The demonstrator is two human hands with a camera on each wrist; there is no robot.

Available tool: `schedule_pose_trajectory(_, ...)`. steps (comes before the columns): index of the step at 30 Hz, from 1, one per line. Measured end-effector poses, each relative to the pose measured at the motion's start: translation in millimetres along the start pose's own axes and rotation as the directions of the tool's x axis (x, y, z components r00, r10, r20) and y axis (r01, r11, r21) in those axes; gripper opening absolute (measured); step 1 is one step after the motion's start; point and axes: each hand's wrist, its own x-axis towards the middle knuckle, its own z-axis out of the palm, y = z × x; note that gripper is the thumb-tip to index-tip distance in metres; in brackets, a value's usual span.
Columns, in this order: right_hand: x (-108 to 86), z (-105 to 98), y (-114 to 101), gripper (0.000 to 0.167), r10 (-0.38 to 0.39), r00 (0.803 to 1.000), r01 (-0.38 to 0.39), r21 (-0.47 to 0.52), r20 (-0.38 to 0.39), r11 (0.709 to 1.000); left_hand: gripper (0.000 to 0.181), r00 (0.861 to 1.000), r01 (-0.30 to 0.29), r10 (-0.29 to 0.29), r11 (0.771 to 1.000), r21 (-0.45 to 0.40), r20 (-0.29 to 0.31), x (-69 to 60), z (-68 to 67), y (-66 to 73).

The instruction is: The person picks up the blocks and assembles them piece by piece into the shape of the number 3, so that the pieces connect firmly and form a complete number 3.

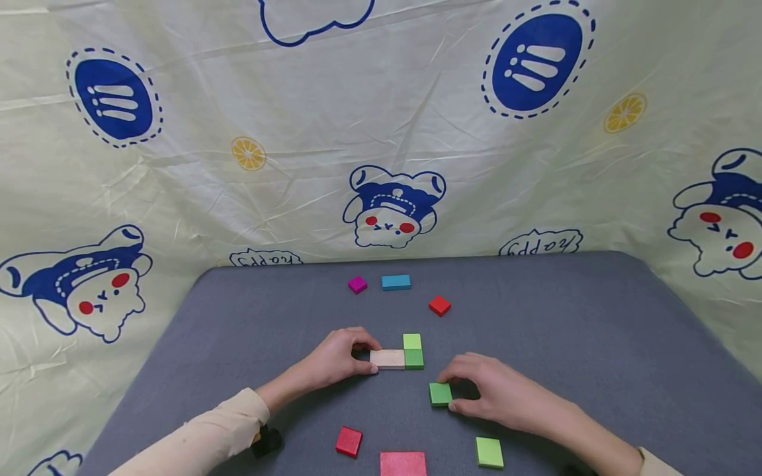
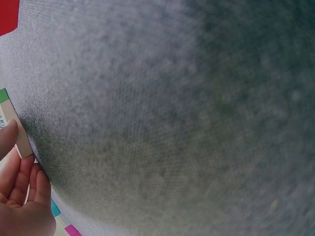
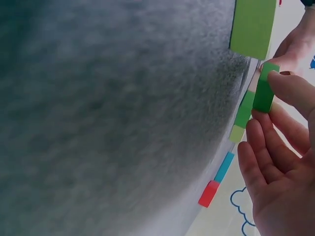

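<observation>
A pale wooden block [image 1: 387,359] lies flat, its right end against a green block [image 1: 414,359]; a light green block [image 1: 412,341] adjoins that one on the far side. My left hand [image 1: 339,357] pinches the pale block's left end between thumb and fingers; the left wrist view shows this hand [image 2: 24,191] at the block's edge [image 2: 20,135]. To the right and nearer, my right hand [image 1: 500,393] pinches a separate green block [image 1: 440,395]. In the right wrist view the thumb and fingers of this hand [image 3: 280,147] grip that block [image 3: 265,88].
Farther back on the grey table [image 1: 268,297] lie a magenta block [image 1: 358,285], a blue block [image 1: 395,283] and a red block [image 1: 440,306]. Nearer are a red block [image 1: 348,441], a larger pinkish-red block [image 1: 403,464] and a light green block [image 1: 489,453]. A printed cloth hangs behind.
</observation>
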Motion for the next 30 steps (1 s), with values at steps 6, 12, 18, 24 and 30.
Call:
schedule_pose_trajectory(6,10.6,4,-5,0.03,0.016,1.0,-0.016,-0.017,0.011,1.0,0.025,1.0,0.004,-0.004,1.0,-0.004,0.003,-0.6,-0.3,-0.3)
schedule_pose_trajectory(12,18.5,7,-8,0.031,0.032,0.999,-0.032,-0.034,-0.003,0.999,0.025,1.0,0.008,-0.007,1.0,-0.007,0.008,-0.3,-1.1,-0.3)
schedule_pose_trajectory(18,25.7,11,-10,0.031,0.056,0.998,-0.057,-0.056,-0.015,0.997,0.025,1.0,0.006,-0.006,1.0,-0.006,0.006,-0.4,-1.1,-0.2)
schedule_pose_trajectory(24,32.7,13,-10,0.032,0.082,0.997,-0.082,-0.067,-0.015,0.994,0.025,1.0,0.015,-0.015,1.0,-0.007,0.007,-0.3,-1.2,-0.2)
schedule_pose_trajectory(30,36.2,14,-9,0.032,0.08,0.997,-0.08,-0.061,-0.006,0.995,0.024,1.0,0.009,-0.009,1.0,-0.012,0.013,-0.1,-2.1,0.6)
